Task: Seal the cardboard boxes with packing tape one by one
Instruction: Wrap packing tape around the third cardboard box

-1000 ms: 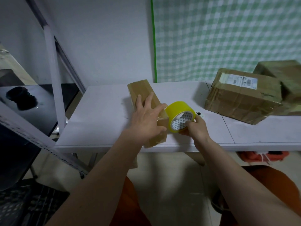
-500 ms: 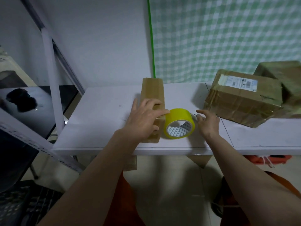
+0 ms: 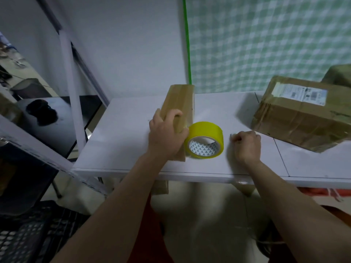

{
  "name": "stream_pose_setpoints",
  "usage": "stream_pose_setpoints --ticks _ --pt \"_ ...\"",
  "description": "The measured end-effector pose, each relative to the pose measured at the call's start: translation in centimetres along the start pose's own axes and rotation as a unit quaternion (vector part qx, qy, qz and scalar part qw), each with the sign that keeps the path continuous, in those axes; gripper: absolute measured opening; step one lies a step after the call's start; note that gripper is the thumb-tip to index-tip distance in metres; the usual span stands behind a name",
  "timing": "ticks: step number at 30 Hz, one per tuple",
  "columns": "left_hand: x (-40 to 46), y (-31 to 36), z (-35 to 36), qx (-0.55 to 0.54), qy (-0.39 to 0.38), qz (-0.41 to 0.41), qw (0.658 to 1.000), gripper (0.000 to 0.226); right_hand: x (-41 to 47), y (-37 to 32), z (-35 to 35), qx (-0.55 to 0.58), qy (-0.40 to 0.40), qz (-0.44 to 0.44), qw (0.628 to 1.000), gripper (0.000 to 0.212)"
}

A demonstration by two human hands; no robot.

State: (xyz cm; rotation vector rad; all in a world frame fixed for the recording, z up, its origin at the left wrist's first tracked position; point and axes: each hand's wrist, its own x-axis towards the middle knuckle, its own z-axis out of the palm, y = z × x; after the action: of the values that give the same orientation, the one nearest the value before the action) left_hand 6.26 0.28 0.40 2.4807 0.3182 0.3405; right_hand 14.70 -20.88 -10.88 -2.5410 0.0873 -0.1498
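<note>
Near the front edge of the tabletop point(image 3: 121, 149), the left hand point(image 3: 166, 136) grips the narrow box point(image 3: 180, 103), whose long axis runs away from the person. Touching the box's right side, the yellow tape roll point(image 3: 205, 139) stands on edge. The right hand point(image 3: 247, 144), fingers curled, rests just right of the roll; whether it pinches anything cannot be determined. A larger labelled box point(image 3: 296, 114) lies farther right, clear of the work.

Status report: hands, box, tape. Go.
Left hand grips the narrow box. Right hand curled on the table, contents unclear. Tape roll stands free beside the box. Nothing in the way.
</note>
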Motion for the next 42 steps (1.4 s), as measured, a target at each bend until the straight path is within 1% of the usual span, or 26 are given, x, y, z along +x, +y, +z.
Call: stream_pose_setpoints --ticks 2,3,4,6,7,8,10,12,14,16,17,18,21,23,25,28,29,31,32,34,35,36,37,38,39,42 --pt "0.6 0.1 -0.2 -0.005 -0.012 -0.034 0.999 0.07 -0.3 -0.3 -0.2 0.038 0.005 0.025 0.999 0.015" --pt "0.8 0.1 -0.4 -0.021 -0.013 -0.05 0.998 0.077 -0.5 -0.5 -0.4 0.068 0.004 0.04 0.997 0.014" --pt "1.0 0.0 -0.6 -0.045 -0.003 -0.067 0.997 0.081 -0.6 -0.6 -0.4 0.103 0.002 0.047 0.994 0.012" --pt "1.0 0.0 -0.7 -0.109 0.046 -0.106 0.987 0.081 -1.0 -1.1 -0.9 0.174 -0.002 0.056 0.983 0.007" --pt "0.8 0.0 -0.6 -0.149 0.078 -0.132 0.977 0.079 -1.2 -1.3 -1.2 0.209 0.0 0.061 0.976 0.013" --pt "0.5 0.1 -0.3 -0.193 0.11 -0.165 0.961 0.077 -1.4 -1.5 -1.5 0.248 0.009 0.067 0.966 0.018" --pt "-0.1 0.1 0.3 -0.285 0.167 -0.24 0.913 0.073 -2.1 -2.4 -2.5 0.319 0.028 0.078 0.944 0.022" --pt "-0.9 0.2 1.3 -0.348 0.208 -0.293 0.866 0.071 -3.1 -3.8 -3.3 0.397 0.036 0.079 0.914 0.018" --pt "-1.7 0.4 2.5 -0.421 0.236 -0.317 0.817 0.069 -4.4 -5.4 -3.6 0.467 0.026 0.081 0.88 0.012" --pt "-2.3 0.9 3.5 -0.492 0.243 -0.347 0.761 0.067 -5.8 -7.0 -3.4 0.534 -0.01 0.099 0.84 0.011" --pt "-2.5 1.1 4.0 -0.509 0.235 -0.363 0.744 0.066 -6.5 -7.6 -3.1 0.561 -0.033 0.107 0.82 0.01" --pt "-2.7 1.3 4.4 -0.51 0.218 -0.375 0.742 0.063 -7.2 -8.1 -2.9 0.58 -0.052 0.111 0.805 0.009" --pt "-3.8 1.5 5.5 -0.469 0.151 -0.392 0.777 0.061 -8.2 -8.8 -2.4 0.592 -0.068 0.118 0.794 0.009" --pt "-4.8 1.3 6.0 -0.449 0.101 -0.391 0.797 0.072 -8.1 -8.5 -2.3 0.577 -0.056 0.126 0.805 0.009" --pt "-5.7 1.1 6.5 -0.426 0.065 -0.389 0.815 0.085 -7.9 -8.2 -2.5 0.545 -0.054 0.125 0.828 0.011" --pt "-6.2 1.1 7.2 -0.405 0.044 -0.384 0.829 0.097 -7.5 -7.6 -2.9 0.516 -0.066 0.123 0.845 0.012" --pt "-6.1 1.0 7.2 -0.373 0.038 -0.384 0.844 0.1 -7.4 -7.4 -3.0 0.516 -0.069 0.128 0.844 0.016" --pt "-5.9 0.9 6.8 -0.264 0.044 -0.372 0.889 0.106 -7.3 -7.1 -3.2 0.52 -0.066 0.138 0.84 0.025" --pt "-5.8 0.7 6.6 -0.22 0.057 -0.349 0.909 0.109 -7.3 -7.0 -3.4 0.521 -0.064 0.14 0.839 0.027" --pt "-5.7 0.1 6.0 -0.17 0.074 -0.25 0.95 0.109 -7.6 -6.7 -3.8 0.526 -0.068 0.142 0.836 0.028" --pt "-5.7 -0.2 5.7 -0.136 0.075 -0.184 0.971 0.101 -7.9 -6.6 -4.0 0.533 -0.075 0.144 0.831 0.027" --pt "-5.7 -0.6 5.3 -0.089 0.07 -0.115 0.987 0.088 -8.2 -6.4 -4.1 0.541 -0.081 0.148 0.824 0.027" --pt "-5.7 -0.9 5.0 -0.034 0.065 -0.048 0.996 0.073 -8.5 -6.3 -4.2 0.552 -0.086 0.154 0.815 0.027" --pt "-5.5 -1.4 4.6 0.014 0.056 0.012 0.998 0.062 -8.7 -6.1 -4.4 0.563 -0.091 0.162 0.805 0.026" --pt "-5.1 -1.8 4.2 0.038 0.037 0.056 0.997 0.054 -9.0 -6.0 -4.5 0.575 -0.095 0.169 0.795 0.026" --pt "-3.9 -2.1 3.0 0.029 -0.065 0.1 0.992 0.04 -9.6 -5.5 -5.1 0.588 -0.113 0.182 0.779 0.025"
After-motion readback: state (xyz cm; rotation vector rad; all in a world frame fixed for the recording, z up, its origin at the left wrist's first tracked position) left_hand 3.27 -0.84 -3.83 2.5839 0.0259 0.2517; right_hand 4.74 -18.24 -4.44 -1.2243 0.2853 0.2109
